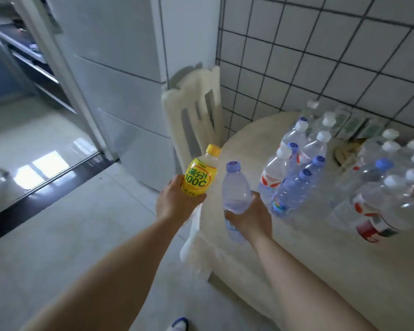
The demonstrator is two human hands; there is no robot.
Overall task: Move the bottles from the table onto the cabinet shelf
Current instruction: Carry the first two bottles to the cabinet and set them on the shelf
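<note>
My left hand [175, 201] grips a yellow bottle [200, 174] with a yellow cap, held upright just off the table's left edge. My right hand [251, 217] is closed around the lower half of a clear bottle with a pale purple cap [236, 189], lifted above the table's near left part. Several more clear bottles [294, 168] with white or blue caps stand crowded on the cream round table [296, 247] to the right. No cabinet shelf can be picked out for certain in this view.
A cream chair [196, 115] stands between the table and a white fridge [120, 75]. Tiled wall [320, 56] rises behind the table. A doorway with a dark threshold [46, 187] opens left onto a shiny floor. A slippered foot [179, 324] shows at the bottom.
</note>
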